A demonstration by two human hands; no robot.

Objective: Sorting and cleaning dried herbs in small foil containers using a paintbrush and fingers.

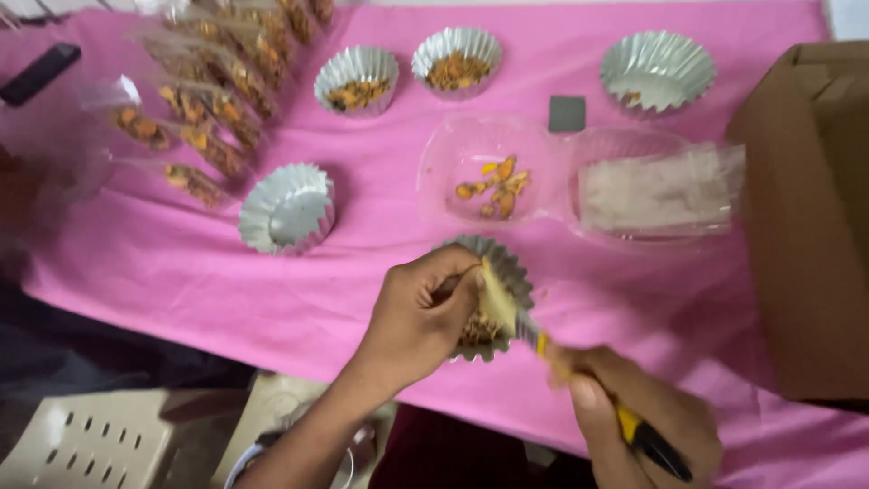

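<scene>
Packages on the pink cloth: clear bags, a clamshell, a carton

A row of small clear plastic bags (210, 100) lies at the far left, running from the far edge towards the near left, each showing orange-brown pieces inside. In the middle right sits an open clear plastic clamshell container (579, 177): its left half holds a few orange pieces, its right half a flat, pale grey-beige packet (654, 192). Just beyond the clamshell's hinge lies a small dark grey square card (567, 113), possibly a label; its face is too blurred to tell. At the right edge stands a plain brown cardboard box (808, 217), partly out of view.
</scene>
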